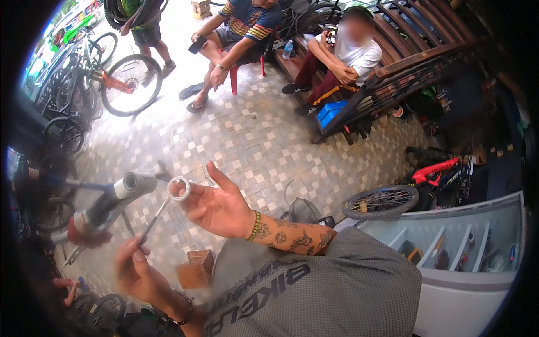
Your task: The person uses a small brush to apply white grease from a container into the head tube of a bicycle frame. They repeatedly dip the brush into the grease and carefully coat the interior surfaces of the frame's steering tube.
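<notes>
My right hand [219,209], palm turned up and thumb spread, carries a pale metal ring [179,190] at its fingertips; a finger shows through the ring's opening. Between thumb and fingers of my left hand [139,272], lower and slightly blurred, is a thin stick-like tool [152,222] with a silvery upper part. Its far end meets the ring's lower edge or lies just in front of it; I cannot tell which. Beside the ring on the left is a white and dark bicycle frame [106,199], its open head tube [130,181] facing up.
Several bicycles [132,84] stand at the far left. Two seated people [353,59] and a standing one are across the tiled floor [224,129]. A wooden bench [415,67], a wheel [380,201] and a glass display case [449,247] are to the right. A brown box [195,271] lies below.
</notes>
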A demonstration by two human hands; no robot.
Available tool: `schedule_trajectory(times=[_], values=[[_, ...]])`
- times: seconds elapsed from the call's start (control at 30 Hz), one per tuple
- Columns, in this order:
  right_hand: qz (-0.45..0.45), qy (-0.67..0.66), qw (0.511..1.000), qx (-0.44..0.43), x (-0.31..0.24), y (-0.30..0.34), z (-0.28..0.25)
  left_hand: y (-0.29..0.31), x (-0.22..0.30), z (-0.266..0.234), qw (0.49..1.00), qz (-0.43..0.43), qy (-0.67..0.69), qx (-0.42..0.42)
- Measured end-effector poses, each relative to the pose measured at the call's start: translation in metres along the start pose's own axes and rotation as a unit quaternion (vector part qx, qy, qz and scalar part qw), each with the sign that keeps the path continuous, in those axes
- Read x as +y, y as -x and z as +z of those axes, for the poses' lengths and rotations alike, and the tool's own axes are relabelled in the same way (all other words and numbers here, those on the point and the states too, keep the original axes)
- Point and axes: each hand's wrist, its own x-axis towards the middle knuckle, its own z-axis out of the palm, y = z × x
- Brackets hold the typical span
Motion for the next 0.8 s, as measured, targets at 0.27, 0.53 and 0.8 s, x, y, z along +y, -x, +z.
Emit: schedule_trajectory(times=[0.27, 0.53, 0.8], values=[[-0.012, 0.007, 1.0, 0.015, 0.002, 0.001, 0.0, 0.0, -0.002, -0.003, 0.999, -0.013, 0.026, -0.015], [-0.012, 0.012, 0.999, 0.03, -0.001, 0.002, 0.004, -0.003, -0.004, -0.002, 1.0, -0.008, 0.011, -0.006], [-0.027, 0.041, 0.999, 0.021, -0.007, 0.003, -0.006, -0.003, 0.008, 0.001, 0.991, -0.017, 0.13, -0.003]])
